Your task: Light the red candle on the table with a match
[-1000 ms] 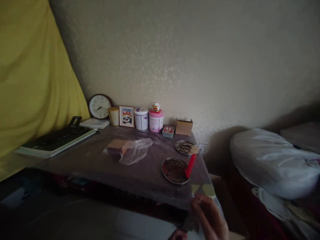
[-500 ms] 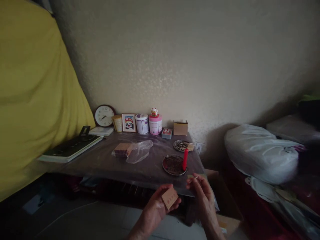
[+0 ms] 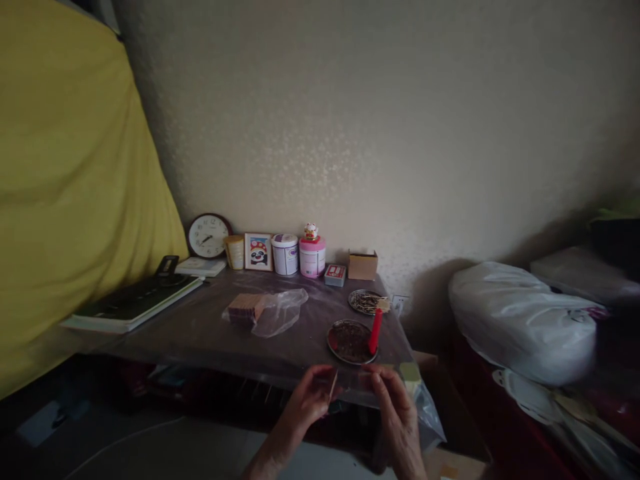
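Both hands at near edge of surface, matchbox in left, small stick in right.

Left hand [image 3: 311, 400] has its grip clamped on a small matchbox [image 3: 331, 385], held edge-on just in front of the surface [image 3: 200, 330] edge. Right hand [image 3: 395, 407] just beside the matchbox, fingers pinched together on what looks like a thin matchstick [image 3: 369, 375]; too dim to be sure. Beyond the matchbox on the surface: round metal dish [image 3: 349, 341] with a red candle [image 3: 375, 331] standing at its right rim. Second dish [image 3: 367, 301] farther behind the matchbox. Plastic bag [image 3: 277, 311] with a brown stack up-left of the matchbox. Clock [image 3: 208, 235], framed picture [image 3: 259, 251], two tins and cardboard box [image 3: 363, 265] along the wall, well beyond the matchbox.
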### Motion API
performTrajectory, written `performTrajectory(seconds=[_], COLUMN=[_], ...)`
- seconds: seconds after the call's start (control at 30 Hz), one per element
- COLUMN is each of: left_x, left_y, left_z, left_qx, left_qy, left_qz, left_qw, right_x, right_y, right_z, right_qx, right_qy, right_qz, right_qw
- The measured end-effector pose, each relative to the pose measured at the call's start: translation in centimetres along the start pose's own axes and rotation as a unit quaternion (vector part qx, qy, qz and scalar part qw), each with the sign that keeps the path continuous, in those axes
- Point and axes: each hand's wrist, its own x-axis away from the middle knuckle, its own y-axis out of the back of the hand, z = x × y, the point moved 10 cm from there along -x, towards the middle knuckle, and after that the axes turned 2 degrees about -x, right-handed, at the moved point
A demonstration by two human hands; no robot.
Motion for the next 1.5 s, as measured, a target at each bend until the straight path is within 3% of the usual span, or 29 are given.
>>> performTrajectory(seconds=[0.27, 0.33, 0.47, 0.6, 0.73, 0.93, 1.03, 1.13, 1.23, 1.37, 1.5], left_x=[0.9, 0.9, 0.4, 0.3, 0.7, 0.3, 0.3, 0.8, 1.1, 1.0, 0.9], left_y=[-1.1, -0.9, 0.6, 0.4, -0.6, 0.0, -0.3, -1.0, -1.2, -0.8, -0.8], left_z=[-3.0, -3.5, -2.6, -2.4, -2.6, -2.4, -2.6, -3.4, -3.5, -3.5, -3.8], left_qx=[-0.041, -0.052, -0.041, -0.026, 0.013, 0.056, 0.07, 0.071, 0.08, 0.064, 0.03], left_qy=[-0.035, -0.036, -0.016, -0.063, -0.066, -0.039, -0.043, -0.057, -0.044, -0.041, -0.06], left_qz=[0.008, -0.016, -0.096, -0.086, -0.066, -0.124, -0.114, -0.094, -0.1, -0.114, -0.096], left_qw=[0.999, 0.998, 0.994, 0.994, 0.996, 0.99, 0.99, 0.991, 0.991, 0.991, 0.993], right_x=[0.9, 1.3, 2.1, 2.8, 2.9, 3.6, 4.1, 2.9, 1.0, 0.3, 1.4], right_y=[-1.5, -1.7, -2.3, -3.3, -3.6, -2.9, -3.3, -4.0, -2.6, -0.8, -1.5], right_z=[1.6, 2.5, 4.8, 6.1, 6.6, 9.2, 9.2, 6.7, 5.0, 5.0, 5.9], right_qx=[0.055, 0.093, 0.149, 0.187, 0.207, 0.2, 0.208, 0.278, 0.296, 0.259, 0.221], right_qy=[0.097, 0.136, 0.228, 0.298, 0.328, 0.35, 0.385, 0.371, 0.327, 0.27, 0.263], right_qz=[0.008, 0.006, 0.006, 0.02, 0.028, 0.009, 0.023, 0.048, 0.0, -0.046, -0.028], right_qw=[0.994, 0.986, 0.962, 0.936, 0.921, 0.915, 0.899, 0.885, 0.897, 0.926, 0.939])
